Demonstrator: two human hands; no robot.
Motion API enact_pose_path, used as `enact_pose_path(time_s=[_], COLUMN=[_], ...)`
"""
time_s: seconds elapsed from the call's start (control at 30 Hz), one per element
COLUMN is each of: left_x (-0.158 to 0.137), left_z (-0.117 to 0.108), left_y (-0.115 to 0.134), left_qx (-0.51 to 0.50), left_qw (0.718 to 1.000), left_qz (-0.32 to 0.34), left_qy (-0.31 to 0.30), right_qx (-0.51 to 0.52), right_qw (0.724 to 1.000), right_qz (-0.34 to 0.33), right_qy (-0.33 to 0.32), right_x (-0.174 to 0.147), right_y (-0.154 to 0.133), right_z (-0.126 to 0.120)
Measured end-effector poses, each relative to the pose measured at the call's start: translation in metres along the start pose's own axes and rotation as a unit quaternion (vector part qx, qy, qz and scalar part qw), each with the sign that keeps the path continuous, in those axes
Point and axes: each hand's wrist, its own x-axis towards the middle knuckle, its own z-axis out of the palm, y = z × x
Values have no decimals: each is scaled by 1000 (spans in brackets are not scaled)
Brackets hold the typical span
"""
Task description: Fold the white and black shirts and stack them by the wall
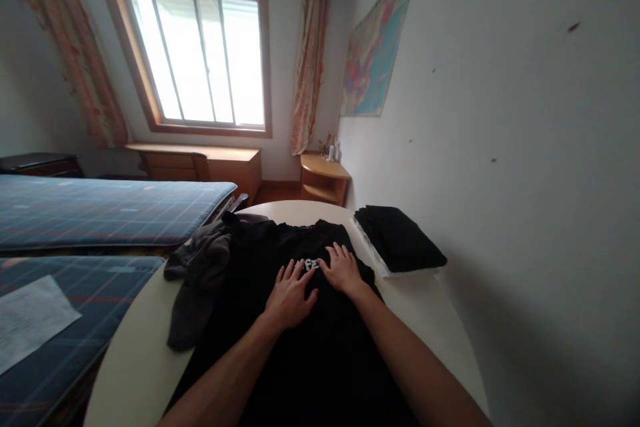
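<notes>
A black T-shirt (320, 353) with white lettering on its chest lies spread over the round table, its neckline toward the far edge. My left hand (291, 295) rests on the shirt just below and left of the lettering, fingers spread. My right hand (343, 270) lies flat on the chest to the right of the lettering, fingers apart. Neither hand grips the cloth. Left of the shirt is a crumpled dark grey garment (193, 297), partly under the shirt's edge. A folded stack of black clothes (400, 237) sits on something white at the right.
The round cream table (127, 353) stands against a white wall (540, 213) on the right. Plaid mattresses (110, 213) lie to the left, one with a paper sheet (35, 317) on it. Beyond are a wooden desk (233, 155), a corner shelf (325, 167) and a window.
</notes>
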Motion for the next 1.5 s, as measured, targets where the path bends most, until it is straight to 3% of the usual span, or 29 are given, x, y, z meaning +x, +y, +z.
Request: enact_pose_path(time_s=[0.17, 0.3, 0.4, 0.53, 0.7, 0.93, 1.17, 1.33, 1.5], left_x=[1, 1, 0, 0, 0, 1, 1, 2, 2], left_z=[1, 0, -2, -3, -2, -2, -3, -4, -5], left_y=[0, 1, 1, 2, 2, 3, 3, 4, 4], left_qx=[2, 3, 3, 4, 0, -17, -24, -28, -35], left_qw=[1000, 1000, 1000, 1000, 1000, 1000, 1000, 999, 999], left_qz=[-2, -6, -8, -9, -10, -10, -14, -15, -19], left_qy=[-4, -7, -11, -9, -7, -1, -3, -8, -5], right_qx=[6, 40, 47, 10, -8, -4, -51, -37, -27], right_qw=[1000, 997, 995, 997, 997, 999, 993, 998, 997], right_qz=[-11, -34, 2, 43, 79, 20, 98, 41, 73], right_qy=[-13, 60, 89, 70, 1, 35, 35, -1, 5], right_x=[-4, -3, 6, 27, 51, 70, 90, 110, 118], right_y=[10, 20, 26, 32, 37, 39, 21, 11, 11], right_z=[8, 1, -6, -8, 0, 4, 10, 14, 16])
